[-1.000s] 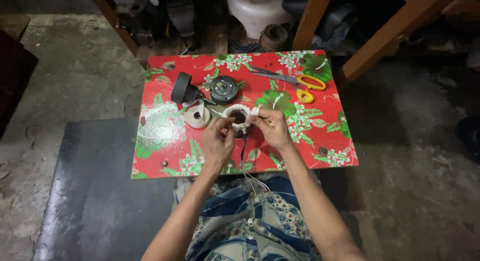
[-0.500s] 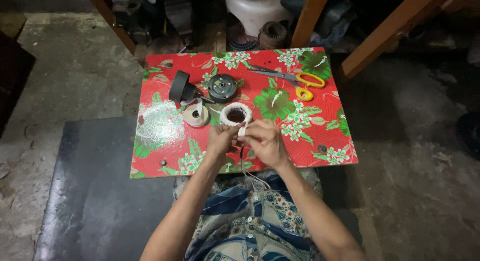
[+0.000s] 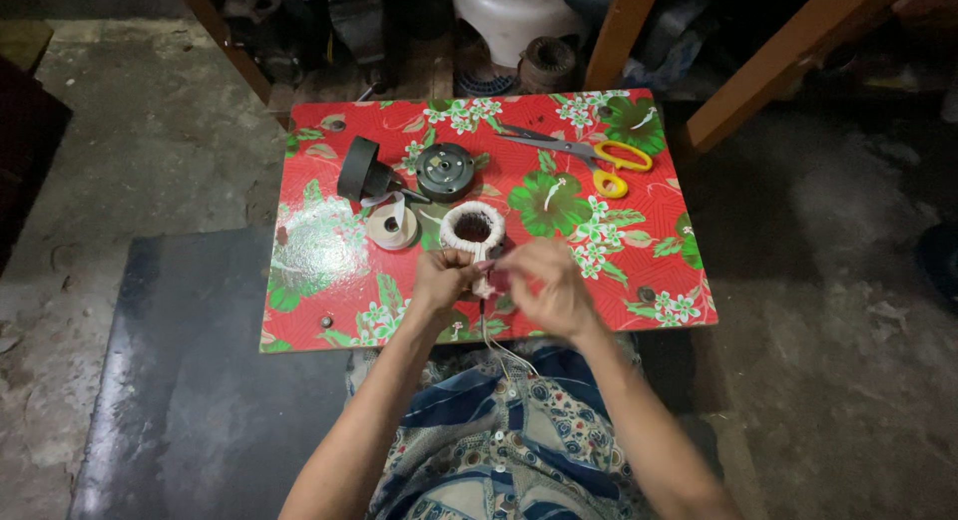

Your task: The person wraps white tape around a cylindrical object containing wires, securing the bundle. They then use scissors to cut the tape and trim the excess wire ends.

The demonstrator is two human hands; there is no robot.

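Seen from above: a low worktop (image 3: 329, 280) covered in red cloth with green-and-white flowers, set on a grey concrete floor (image 3: 130, 151). Near the front edge, a white-wrapped ring coil (image 3: 472, 227) with a dark hollow centre, lying flat on the cloth. Just below it, the left hand (image 3: 442, 278) and the right hand (image 3: 544, 283), brought together with fingers curled and pinched at the coil's near rim. Left hand closed around something small at that rim, apparently the coil's wire ends, though the exact item too small to tell. Right hand likewise bent in a pinch, fingertips meeting the left's, contents hidden. Thin pale wires (image 3: 496, 342) trailing from under the hands down over the worktop's edge toward the lap in blue patterned fabric (image 3: 499, 430). Left of the coil, just beside it, a cream roll of tape (image 3: 392, 225); behind that, a black roll of tape (image 3: 357, 169) standing tilted on edge. Next to it, a round dark metal motor part (image 3: 445, 170). Farther right, well apart from the hands, scissors with yellow handles (image 3: 599, 161), lying flat. Left of the lap, a dark mat (image 3: 190, 400) on the floor. Beyond the worktop, wooden legs (image 3: 768, 71) and cluttered dark objects, indistinct.
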